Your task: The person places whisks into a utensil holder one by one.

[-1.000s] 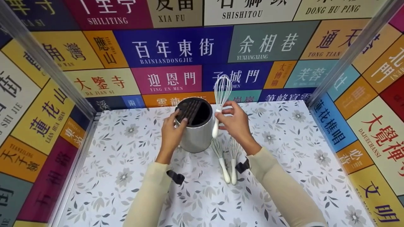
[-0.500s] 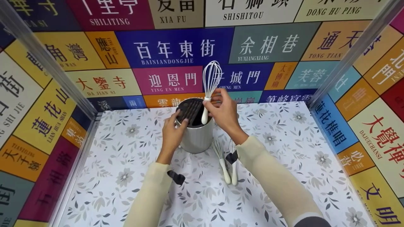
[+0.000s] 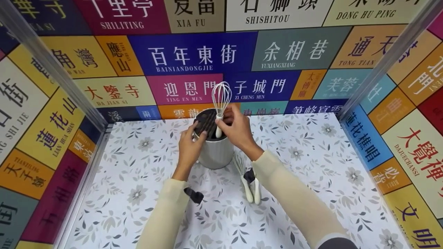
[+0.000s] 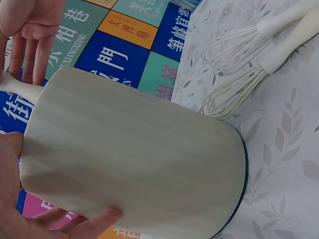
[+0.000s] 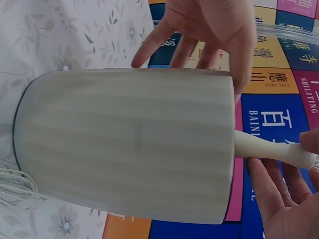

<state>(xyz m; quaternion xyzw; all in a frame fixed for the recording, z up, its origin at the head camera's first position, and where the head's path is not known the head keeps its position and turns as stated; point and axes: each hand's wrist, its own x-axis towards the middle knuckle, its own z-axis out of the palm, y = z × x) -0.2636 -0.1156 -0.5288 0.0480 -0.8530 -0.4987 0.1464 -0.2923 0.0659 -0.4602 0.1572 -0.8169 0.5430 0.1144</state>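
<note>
A pale grey, round utensil holder point(image 3: 216, 154) with a black slotted top stands upright near the table's back edge. My left hand point(image 3: 189, 143) grips it by the upper left side, thumb and fingers spread around the rim. With thumb and fingers my right hand point(image 3: 238, 126) pinches a whisk point(image 3: 221, 97) near the top of its white handle point(image 5: 269, 149), wire loops upward. The handle's lower end dips behind the rim into the larger opening. Two more whisks lie side by side on the table, a left one point(image 3: 247, 189) and a right one point(image 3: 256, 193) partly hidden by my right wrist strap.
A white tabletop point(image 3: 138, 221) with grey leaf and flower print spreads around the holder. Colourful sign-covered panels point(image 3: 190, 52) rise behind and at both sides, with clear corner posts point(image 3: 387, 55).
My right hand has carried the whisk left from beside the holder to over its opening, then lowered it so the handle end enters. My left hand stays on the holder.
</note>
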